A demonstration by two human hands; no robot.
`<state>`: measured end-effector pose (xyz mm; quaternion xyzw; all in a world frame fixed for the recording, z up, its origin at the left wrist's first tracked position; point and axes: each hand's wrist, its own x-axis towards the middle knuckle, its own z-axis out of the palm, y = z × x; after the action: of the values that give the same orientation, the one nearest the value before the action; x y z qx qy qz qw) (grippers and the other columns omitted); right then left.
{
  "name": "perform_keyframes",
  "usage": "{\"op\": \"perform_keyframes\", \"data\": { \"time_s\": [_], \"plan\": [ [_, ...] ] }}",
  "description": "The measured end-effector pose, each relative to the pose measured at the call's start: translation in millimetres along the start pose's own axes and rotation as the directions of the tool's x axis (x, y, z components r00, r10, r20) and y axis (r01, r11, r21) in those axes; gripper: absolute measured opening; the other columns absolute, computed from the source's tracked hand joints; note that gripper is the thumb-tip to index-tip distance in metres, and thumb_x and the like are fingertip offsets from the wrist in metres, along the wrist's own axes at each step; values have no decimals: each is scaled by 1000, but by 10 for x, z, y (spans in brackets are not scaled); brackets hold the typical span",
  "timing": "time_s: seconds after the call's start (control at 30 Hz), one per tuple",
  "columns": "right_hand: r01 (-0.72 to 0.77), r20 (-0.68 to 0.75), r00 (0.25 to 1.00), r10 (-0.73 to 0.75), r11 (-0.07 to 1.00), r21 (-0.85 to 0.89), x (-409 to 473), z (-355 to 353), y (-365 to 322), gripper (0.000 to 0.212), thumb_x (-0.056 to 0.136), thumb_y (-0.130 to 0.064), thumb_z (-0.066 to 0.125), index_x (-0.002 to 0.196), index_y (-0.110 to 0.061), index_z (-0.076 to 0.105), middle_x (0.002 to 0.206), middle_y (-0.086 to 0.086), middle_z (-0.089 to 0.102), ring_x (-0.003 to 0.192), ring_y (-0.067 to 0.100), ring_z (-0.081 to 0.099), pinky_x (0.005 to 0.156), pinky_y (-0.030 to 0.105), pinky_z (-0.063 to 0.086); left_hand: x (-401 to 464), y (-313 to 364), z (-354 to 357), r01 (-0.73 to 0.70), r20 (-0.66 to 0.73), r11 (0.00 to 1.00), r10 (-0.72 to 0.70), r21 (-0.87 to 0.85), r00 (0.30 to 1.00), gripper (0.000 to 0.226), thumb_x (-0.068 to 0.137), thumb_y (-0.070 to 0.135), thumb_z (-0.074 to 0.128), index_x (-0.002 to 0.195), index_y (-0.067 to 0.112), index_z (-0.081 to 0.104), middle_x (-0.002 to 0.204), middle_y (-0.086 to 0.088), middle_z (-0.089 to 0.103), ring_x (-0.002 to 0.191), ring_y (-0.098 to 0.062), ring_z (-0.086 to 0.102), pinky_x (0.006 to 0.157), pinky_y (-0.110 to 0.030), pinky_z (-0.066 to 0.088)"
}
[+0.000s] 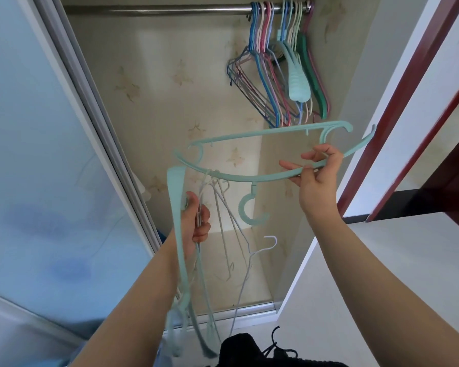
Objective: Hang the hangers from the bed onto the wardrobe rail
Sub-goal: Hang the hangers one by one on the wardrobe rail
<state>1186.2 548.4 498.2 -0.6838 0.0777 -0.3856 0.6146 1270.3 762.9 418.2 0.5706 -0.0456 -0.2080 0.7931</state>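
Note:
My right hand pinches the arm of a mint-green plastic hanger held sideways, its hook pointing down. A second mint hanger lies just behind it. My left hand grips a bundle of hangers that droop downward: mint plastic ones and thin pale wire ones. The metal wardrobe rail runs across the top. Several coloured hangers hang at its right end, above and beyond my right hand.
A frosted sliding door stands at the left, its metal frame beside the opening. The wardrobe's patterned back wall fills the middle. A dark red door frame rises on the right. A black garment is at the bottom edge.

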Motion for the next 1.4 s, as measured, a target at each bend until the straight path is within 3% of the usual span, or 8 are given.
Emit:
{"op": "perform_keyframes", "data": {
  "time_s": [0.2, 0.37, 0.57, 0.73, 0.8, 0.97, 1.17, 1.4],
  "plan": [
    [206, 140, 972, -191, 974, -99, 114, -98, -212, 50, 88, 15, 21, 105, -30, 34, 104, 3, 39, 79, 25, 72, 85, 55, 53, -28, 67, -122, -31, 102, 996, 23, 79, 995, 51, 101, 34, 40, 51, 28, 47, 51, 6, 31, 36, -3, 22, 35, -10, 21],
    [281, 202, 945, -256, 954, -105, 81, -45, -351, 48, 90, 14, 22, 103, -31, 34, 101, -1, 41, 78, 22, 72, 83, 55, 53, 19, 116, -175, -9, -23, 846, 25, 533, 999, 21, 86, 21, 45, 67, 16, 50, 58, -6, 42, 47, -16, 35, 49, -26, 32],
    [497, 264, 850, -456, 860, -116, -31, 104, -375, 50, 91, 14, 26, 104, -34, 34, 105, -23, 42, 84, 10, 71, 82, 32, 51, -2, 160, -90, 2, 6, 784, -7, 621, 1000, 29, 84, 34, 52, 74, 7, 57, 65, -17, 46, 47, -18, 35, 45, -22, 31],
    [618, 155, 784, -601, 780, -99, 75, 95, -372, 44, 94, 15, 28, 106, -26, 34, 100, 23, 56, 89, 19, 69, 91, 17, 41, -11, 152, -155, -1, 25, 856, -13, 516, 1000, 43, 69, 43, 61, 86, 3, 61, 75, -14, 47, 45, -18, 25, 45, -26, 21],
    [628, 165, 775, -610, 772, -95, 111, 52, -322, 44, 97, 10, 30, 110, -32, 37, 102, 15, 59, 96, 22, 67, 93, 25, 43, -29, 143, -202, 10, -58, 875, 21, 485, 998, 44, 72, 38, 70, 88, -3, 68, 63, -15, 45, 42, -18, 23, 46, -26, 21],
    [595, 319, 790, -524, 781, -191, -77, 65, -86, 31, 97, 1, 39, 116, -22, 47, 111, 6, 59, 105, 21, 65, 91, 36, 51, -94, 19, -218, 18, -321, 941, 97, 337, 942, 33, 85, 32, 69, 66, 12, 50, 51, -5, 30, 45, -17, 25, 47, -26, 23],
    [520, 475, 826, -304, 738, -431, -274, 252, 169, 35, 96, -11, 46, 129, -23, 52, 104, -2, 62, 94, 14, 63, 73, 41, 54, -265, -109, -68, -100, -296, 936, 207, 338, 932, 48, 90, 34, 64, 47, 28, 43, 50, 0, 27, 48, -13, 25, 48, -26, 25],
    [308, 555, 830, 51, 787, -534, -39, 333, 273, 53, 97, -8, 38, 137, -35, 18, 86, -12, 55, 63, 18, 55, 67, 35, 49, -184, -89, -397, -48, -325, 930, 175, 364, 929, 40, 89, 38, 64, 64, 13, 43, 51, -4, 31, 47, -15, 27, 50, -27, 26]
  ]
}}
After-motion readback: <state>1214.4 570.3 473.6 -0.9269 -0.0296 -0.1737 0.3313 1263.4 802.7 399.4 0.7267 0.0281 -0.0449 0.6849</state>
